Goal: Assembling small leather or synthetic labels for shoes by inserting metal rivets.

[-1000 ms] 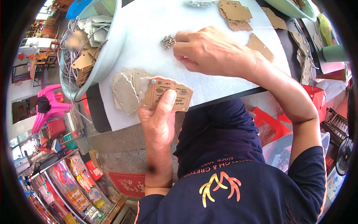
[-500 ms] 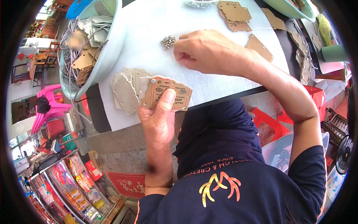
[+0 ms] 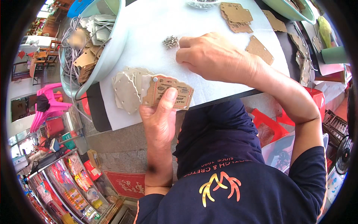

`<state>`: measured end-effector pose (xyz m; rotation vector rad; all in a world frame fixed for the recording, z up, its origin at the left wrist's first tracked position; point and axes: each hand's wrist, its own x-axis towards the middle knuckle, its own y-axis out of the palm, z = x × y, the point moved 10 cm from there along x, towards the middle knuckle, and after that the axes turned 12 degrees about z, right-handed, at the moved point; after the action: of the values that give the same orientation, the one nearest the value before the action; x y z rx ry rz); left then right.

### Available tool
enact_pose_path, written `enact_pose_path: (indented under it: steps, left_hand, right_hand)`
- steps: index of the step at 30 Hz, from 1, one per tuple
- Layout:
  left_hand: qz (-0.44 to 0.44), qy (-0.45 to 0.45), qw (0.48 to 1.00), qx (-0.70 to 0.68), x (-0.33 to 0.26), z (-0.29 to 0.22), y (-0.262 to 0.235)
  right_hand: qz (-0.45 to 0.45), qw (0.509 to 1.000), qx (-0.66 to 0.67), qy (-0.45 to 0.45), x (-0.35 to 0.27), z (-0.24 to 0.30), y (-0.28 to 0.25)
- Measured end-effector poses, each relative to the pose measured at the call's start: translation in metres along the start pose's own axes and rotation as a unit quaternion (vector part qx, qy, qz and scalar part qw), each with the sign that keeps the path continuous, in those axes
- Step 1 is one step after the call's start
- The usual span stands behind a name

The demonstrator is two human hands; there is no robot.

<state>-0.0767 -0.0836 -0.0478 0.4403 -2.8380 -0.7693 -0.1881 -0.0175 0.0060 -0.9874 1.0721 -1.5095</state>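
Observation:
My left hand point(image 3: 160, 117) grips a brown cardboard tag point(image 3: 184, 93) with scalloped edges and dark print, thumb pressed flat on its face. A small round metal stud shows at the tag's upper left corner. Right behind it, a fanned pile of grey-backed cards point(image 3: 126, 92) lies on the white sheet point(image 3: 149, 26). My right hand point(image 3: 210, 56) rests low over the sheet with its fingers curled in, just right of a small heap of metal fasteners point(image 3: 170, 42). Its fingertips are hidden, so whatever they pinch cannot be seen.
At the left stands a pale blue basin point(image 3: 121, 41) with cards and grey cord. Brown cards point(image 3: 236, 14) are stacked at the far right, with a single card point(image 3: 260, 49) nearer. A clear dish point(image 3: 203, 3) sits at the far edge. Red stools point(image 3: 266, 125) stand below the table.
My right hand has shifted slightly right and nearer to me, its fingers still curled. The left hand and tag stay almost in place; the whole view has moved a little.

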Motion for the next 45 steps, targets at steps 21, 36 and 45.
enact_pose_path:
  steps: [21,36,45]
  left_hand:
    - [0.004,-0.007,1.000,-0.016,0.002,0.001,0.000]
    - [0.005,-0.008,1.000,-0.006,0.001,0.002,-0.001]
    - [-0.010,-0.013,1.000,-0.018,0.002,-0.001,0.005]
  right_hand:
    - [-0.049,0.998,0.023,0.035,-0.002,-0.012,-0.002]
    - [-0.022,0.999,0.021,0.034,0.011,-0.006,0.005]
    - [-0.023,0.976,0.213,0.032,0.002,-0.015,0.002]
